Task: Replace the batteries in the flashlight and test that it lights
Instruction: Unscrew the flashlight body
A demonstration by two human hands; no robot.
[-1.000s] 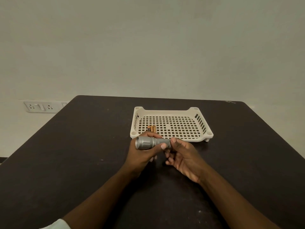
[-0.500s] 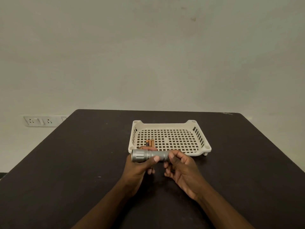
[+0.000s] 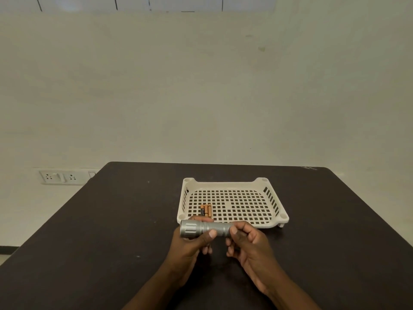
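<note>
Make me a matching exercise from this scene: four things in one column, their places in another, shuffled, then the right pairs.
Things:
1. flashlight
2. batteries
3. tray
4. wall socket

Places:
A. on the wall, left of the table
B. on the dark table
C. held in both hands
D. inside the tray, near-left corner

Pairs: 1-C, 2-D, 3-B, 4-A

A single head-worn view looks forward and slightly down across the dark surface (image 3: 125, 220) toward the wall (image 3: 201, 97) at 12 o'clock, hands close at 6 o'clock.
</note>
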